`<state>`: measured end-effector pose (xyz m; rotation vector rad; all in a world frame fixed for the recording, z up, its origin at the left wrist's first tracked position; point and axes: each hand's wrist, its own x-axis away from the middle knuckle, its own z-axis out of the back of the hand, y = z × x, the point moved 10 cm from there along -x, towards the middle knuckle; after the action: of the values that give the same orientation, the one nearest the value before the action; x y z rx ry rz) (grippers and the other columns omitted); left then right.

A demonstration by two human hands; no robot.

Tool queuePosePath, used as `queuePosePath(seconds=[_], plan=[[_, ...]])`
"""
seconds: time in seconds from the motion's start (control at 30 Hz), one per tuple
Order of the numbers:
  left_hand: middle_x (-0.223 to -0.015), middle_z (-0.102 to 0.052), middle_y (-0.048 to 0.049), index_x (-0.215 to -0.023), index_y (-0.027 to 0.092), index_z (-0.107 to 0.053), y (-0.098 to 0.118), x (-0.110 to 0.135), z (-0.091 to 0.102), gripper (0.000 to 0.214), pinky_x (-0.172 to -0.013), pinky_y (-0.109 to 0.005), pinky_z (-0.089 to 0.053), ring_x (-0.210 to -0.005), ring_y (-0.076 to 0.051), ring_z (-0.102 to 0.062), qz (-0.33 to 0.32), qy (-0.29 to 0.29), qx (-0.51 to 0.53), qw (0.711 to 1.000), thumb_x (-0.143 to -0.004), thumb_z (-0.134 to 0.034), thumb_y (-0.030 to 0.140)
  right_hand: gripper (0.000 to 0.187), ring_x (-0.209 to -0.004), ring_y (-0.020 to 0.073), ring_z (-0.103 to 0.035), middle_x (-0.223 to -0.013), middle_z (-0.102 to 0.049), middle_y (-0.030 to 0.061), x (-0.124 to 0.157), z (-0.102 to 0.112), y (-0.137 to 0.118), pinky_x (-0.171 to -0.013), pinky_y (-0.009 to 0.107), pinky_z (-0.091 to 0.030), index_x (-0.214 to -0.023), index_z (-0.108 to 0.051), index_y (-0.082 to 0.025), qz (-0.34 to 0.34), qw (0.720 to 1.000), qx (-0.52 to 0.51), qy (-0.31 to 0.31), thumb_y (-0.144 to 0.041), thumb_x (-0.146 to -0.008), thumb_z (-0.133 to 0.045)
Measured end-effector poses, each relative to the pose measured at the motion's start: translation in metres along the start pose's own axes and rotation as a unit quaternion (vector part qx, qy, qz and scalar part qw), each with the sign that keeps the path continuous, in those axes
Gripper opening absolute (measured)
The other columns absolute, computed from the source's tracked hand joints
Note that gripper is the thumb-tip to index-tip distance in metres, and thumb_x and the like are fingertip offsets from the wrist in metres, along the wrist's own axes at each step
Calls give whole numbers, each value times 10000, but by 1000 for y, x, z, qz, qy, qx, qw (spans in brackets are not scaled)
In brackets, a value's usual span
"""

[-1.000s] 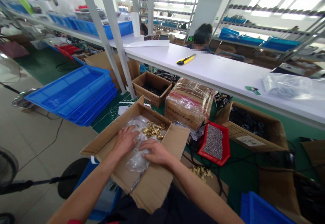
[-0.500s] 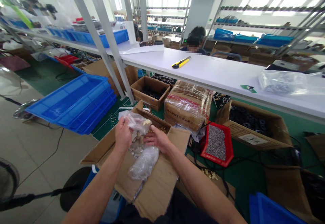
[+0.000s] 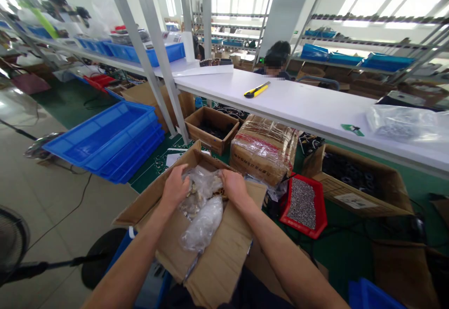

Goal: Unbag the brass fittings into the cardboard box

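An open cardboard box (image 3: 213, 262) rests in front of me with its flaps spread. Inside lies a clear plastic bag (image 3: 203, 206) holding several small brass fittings. My left hand (image 3: 175, 188) grips the bag's left edge with curled fingers. My right hand (image 3: 234, 185) grips its right edge the same way. The two hands hold the bag's mouth between them, just above the box. A loose tail of the bag hangs down over the near flap.
A taped carton (image 3: 261, 146), a red tray of small grey parts (image 3: 304, 201) and open boxes (image 3: 354, 180) stand on the green floor. Stacked blue trays (image 3: 105, 136) lie left. A white bench (image 3: 308, 105) carries a yellow knife (image 3: 257, 89). A person sits behind it.
Both hands went from pressing on the bag to lifting it, then moved apart to its two edges. The brass fittings that lay exposed are now inside the gathered plastic.
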<state>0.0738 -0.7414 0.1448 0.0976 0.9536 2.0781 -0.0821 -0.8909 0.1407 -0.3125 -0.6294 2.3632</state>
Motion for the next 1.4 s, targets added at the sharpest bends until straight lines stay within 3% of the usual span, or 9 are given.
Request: queuePosePath(seconds=[0.13, 0.37, 0.63, 0.73, 0.83, 1.0, 1.1, 1.27, 1.4], plan=[[-1343, -500, -172, -1307, 118, -496, 17, -15, -40, 513, -1064, -431, -354, -1259, -292, -424, -110, -121, -159, 974, -799, -423, 100, 295, -748, 197, -601, -849, -672, 98, 5, 24, -29, -634, 288, -373, -921, -654, -204, 65, 989, 131, 24, -315, -957, -383], [-1004, -633, -190, -843, 156, -679, -2, -29, -82, 220, -904, -406, -403, -1052, -293, -532, -41, -175, -178, 968, -790, -467, 131, 359, -860, 174, -555, -885, -617, 72, 11, 80, -53, -710, 257, -374, -1250, -581, -255, 110, 986, 37, 120, -304, -970, -363], [-772, -611, -54, -808, 192, -531, 1, -39, -28, 219, -723, -327, -452, -756, -203, -587, 82, -11, 32, 996, -876, -386, 342, 428, -613, 109, -474, -630, -546, 3, 32, 45, -46, -587, 254, -293, -573, -555, -163, 80, 991, -107, 25, -491, -847, -561], [-806, -585, -14, -793, 191, -485, 9, -34, -1, 176, -725, -325, -503, -791, -173, -589, 137, 81, 299, 941, -818, -455, 363, 329, -559, 95, -434, -574, -495, -18, 27, 1, -21, -553, 240, -281, -525, -494, -159, 2, 982, -188, -34, -336, -783, -596], [-801, -583, 14, -821, 190, -493, 33, -28, 10, 179, -703, -350, -540, -764, -155, -591, 159, 103, 523, 831, -742, -560, 335, 154, -652, 120, -532, -729, -613, -7, 20, -28, -3, -590, 221, -378, -731, -564, -158, -84, 926, -364, -52, -259, -669, -663], [-757, -598, 16, -771, 177, -497, 55, -17, 15, 162, -687, -359, -552, -705, -144, -589, 169, 98, 621, 759, -718, -613, 276, 567, -840, 178, -626, -1038, -666, 47, 18, -35, -34, -746, 304, -501, -1180, -502, -217, -37, 741, -660, -120, -337, -676, -731], [-795, -620, -4, -788, 165, -519, 41, -6, 4, 162, -751, -417, -555, -792, -174, -615, 200, 98, 635, 739, -713, -626, 261, 422, -763, 163, -622, -954, -682, 40, 15, -26, -29, -726, 290, -501, -1099, -570, -193, -23, 746, -659, -98, -381, -741, -693], [-890, -625, -24, -885, 164, -546, 8, 5, -13, 227, -779, -435, -547, -860, -197, -611, 224, 54, 562, 795, -724, -617, 307, 521, -1053, 194, -594, -1223, -619, 53, 0, -9, -5, -946, 330, -459, -1230, -539, -207, 14, 828, -561, -16, -376, -757, -678], [-789, -610, -32, -800, 166, -550, -17, -3, -7, 192, -785, -414, -517, -805, -218, -599, 184, -6, 263, 947, -778, -535, 356, 377, -1054, 187, -601, -1164, -659, 47, -3, 3, -5, -962, 323, -431, -1164, -602, -207, 68, 921, -384, 2, -404, -843, -593]])
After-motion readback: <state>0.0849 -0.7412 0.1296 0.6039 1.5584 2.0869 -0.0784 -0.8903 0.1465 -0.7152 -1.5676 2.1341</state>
